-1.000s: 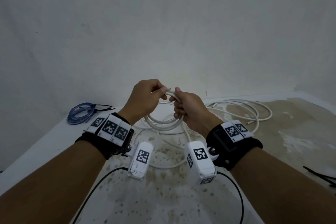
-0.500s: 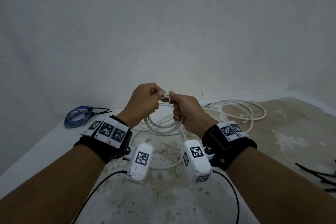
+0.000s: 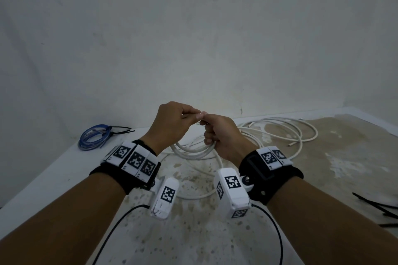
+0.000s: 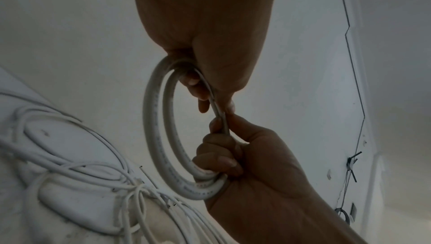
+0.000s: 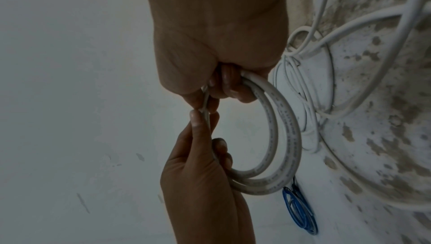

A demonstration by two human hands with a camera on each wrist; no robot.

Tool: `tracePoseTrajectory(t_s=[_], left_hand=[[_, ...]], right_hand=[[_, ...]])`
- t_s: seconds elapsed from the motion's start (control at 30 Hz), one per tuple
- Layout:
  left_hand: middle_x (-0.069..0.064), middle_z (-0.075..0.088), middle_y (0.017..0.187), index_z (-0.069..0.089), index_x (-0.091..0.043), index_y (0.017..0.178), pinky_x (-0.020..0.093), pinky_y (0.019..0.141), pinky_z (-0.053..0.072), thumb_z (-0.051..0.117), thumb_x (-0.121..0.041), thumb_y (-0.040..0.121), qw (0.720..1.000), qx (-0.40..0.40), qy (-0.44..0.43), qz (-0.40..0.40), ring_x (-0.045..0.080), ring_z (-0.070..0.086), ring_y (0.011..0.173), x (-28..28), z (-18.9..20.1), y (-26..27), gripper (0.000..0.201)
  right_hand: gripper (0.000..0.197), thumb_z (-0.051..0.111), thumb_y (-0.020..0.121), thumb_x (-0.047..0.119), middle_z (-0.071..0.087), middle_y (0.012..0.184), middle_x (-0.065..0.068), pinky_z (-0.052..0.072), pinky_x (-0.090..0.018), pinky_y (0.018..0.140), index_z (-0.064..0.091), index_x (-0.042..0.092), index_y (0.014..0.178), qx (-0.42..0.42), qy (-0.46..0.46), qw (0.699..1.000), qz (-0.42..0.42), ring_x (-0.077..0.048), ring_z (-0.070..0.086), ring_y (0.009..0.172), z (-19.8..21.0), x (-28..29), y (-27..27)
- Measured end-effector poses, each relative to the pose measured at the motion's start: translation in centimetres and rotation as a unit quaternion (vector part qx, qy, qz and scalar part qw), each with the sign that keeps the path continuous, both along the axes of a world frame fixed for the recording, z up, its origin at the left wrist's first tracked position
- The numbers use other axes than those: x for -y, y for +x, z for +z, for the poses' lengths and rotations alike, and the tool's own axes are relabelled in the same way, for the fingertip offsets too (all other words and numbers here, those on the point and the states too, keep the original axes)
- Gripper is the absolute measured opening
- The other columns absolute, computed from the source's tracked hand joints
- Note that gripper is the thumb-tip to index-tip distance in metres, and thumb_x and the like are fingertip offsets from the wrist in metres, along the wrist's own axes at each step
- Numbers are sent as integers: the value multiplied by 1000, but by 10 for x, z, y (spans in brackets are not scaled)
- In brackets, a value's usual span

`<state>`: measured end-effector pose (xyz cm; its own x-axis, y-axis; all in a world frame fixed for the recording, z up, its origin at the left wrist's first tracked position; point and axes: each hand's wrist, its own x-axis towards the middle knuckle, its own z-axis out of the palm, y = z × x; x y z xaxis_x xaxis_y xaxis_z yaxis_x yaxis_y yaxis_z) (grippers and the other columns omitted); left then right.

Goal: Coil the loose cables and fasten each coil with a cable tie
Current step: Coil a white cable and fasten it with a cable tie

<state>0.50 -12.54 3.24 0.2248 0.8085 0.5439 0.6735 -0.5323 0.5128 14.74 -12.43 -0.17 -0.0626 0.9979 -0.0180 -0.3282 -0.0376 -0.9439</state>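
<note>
Head view: above a stained white table (image 3: 53,178), the left hand (image 3: 170,125) and right hand (image 3: 224,135) meet, each grip curled around a small white cable coil (image 3: 193,150) held in the air between them; more loose white cable (image 3: 301,133) sprawls on the table behind; a tied blue coil (image 3: 92,139) lies far left; black cable ties (image 3: 374,206) lie at the right edge.

Left wrist view: the left hand (image 4: 210,35) pinches the white coil (image 4: 158,128) at its top; the right hand (image 4: 256,165) grips its lower part.

Right wrist view: the right hand (image 5: 221,45) curls around the coil (image 5: 286,137); the left hand (image 5: 200,174) pinches it below; the blue coil (image 5: 300,213) lies on the table.
</note>
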Motion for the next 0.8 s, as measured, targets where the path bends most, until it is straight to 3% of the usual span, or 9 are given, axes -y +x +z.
tracePoseTrajectory(t_s=[0.1, 0.2, 0.4, 0.53, 0.8], left_hand=[[-8, 76, 92, 78, -18, 101, 5, 70, 47, 69, -27, 90, 1000, 3, 6, -5, -15, 62, 74, -3, -3, -3, 17], [-10, 76, 89, 79, -18, 97, 24, 85, 54, 67, -21, 91, 998, 60, 1, -1, -3, 68, 85, -3, -6, -2, 14], [0, 75, 77, 67, -11, 87, 27, 79, 53, 67, -19, 90, 985, 164, -54, 4, 6, 73, 76, -1, -7, 19, 8], [0, 75, 74, 67, -14, 79, 37, 85, 56, 69, -17, 88, 986, 152, -74, -10, 10, 73, 75, -1, -7, 34, 10], [1, 74, 71, 71, -12, 79, 44, 82, 57, 69, -15, 88, 990, 123, -58, -26, 14, 72, 71, 2, -13, 66, 10]], right_hand=[[27, 58, 96, 24, 28, 44, 6, 29, -25, 44, 56, 5, 78, -7, -2, 1000, 1, -9, 26, 36, -1, 0, -1], [28, 58, 97, 24, 27, 43, 7, 29, -24, 43, 56, 6, 76, -5, 3, 1000, 0, -8, 26, 35, 3, 2, -2], [28, 58, 97, 23, 30, 43, 6, 30, -24, 41, 58, 7, 74, 22, 26, 999, -26, -9, 29, 37, 4, 2, 10], [28, 58, 97, 24, 31, 43, 7, 30, -25, 43, 58, 8, 74, 36, 30, 998, -47, -10, 30, 38, -1, 7, 27], [31, 60, 95, 29, 33, 43, 3, 33, -28, 46, 61, 5, 75, 56, 22, 996, -71, -13, 31, 36, -11, 14, 59]])
